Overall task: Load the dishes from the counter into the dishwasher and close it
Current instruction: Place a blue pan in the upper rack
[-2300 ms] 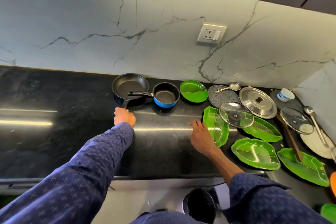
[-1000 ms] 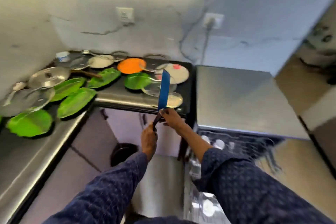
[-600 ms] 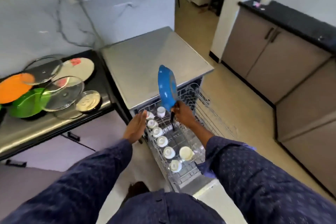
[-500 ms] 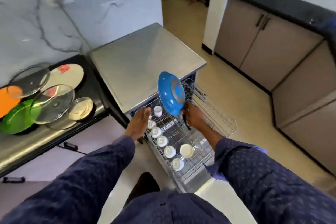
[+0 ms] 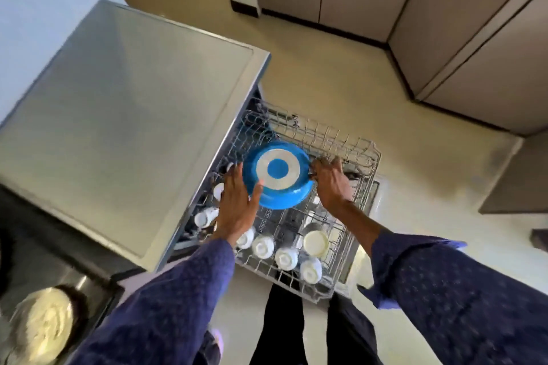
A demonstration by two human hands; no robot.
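**Blue pan going bottom-up into the rack**

I am lowering the blue pan (image 5: 278, 175) upside down over the pulled-out dishwasher rack (image 5: 360, 157), its blue-and-silver base facing up at me. It is hovering over the middle of the rack, with the row of upturned white cups (image 5: 286, 258) sitting toward six o'clock from it.

What could go wrong: I am judging that the pan is not yet seated on the wires, so if I am letting go too soon it may be tipping and sliding toward the cups and knocking them over. The handle is hidden under my right hand, and it may be catching on the upright prongs at three o'clock, leaving the pan tilted. If it is ending up too high, the rack may be jamming under the dishwasher top (image 5: 127, 115) when pushed in.

My left hand (image 5: 237, 204) is reaching in from seven o'clock, fingers fairly straight and spread, the thumb pressing against the pan's rim at its nine o'clock side to steady it. My right hand (image 5: 330, 182) is coming from four o'clock, fingers curled at the pan's three o'clock edge, apparently around the handle, though I cannot tell exactly. Both forearms are stretched forward and down, sleeves pulled to the wrists.
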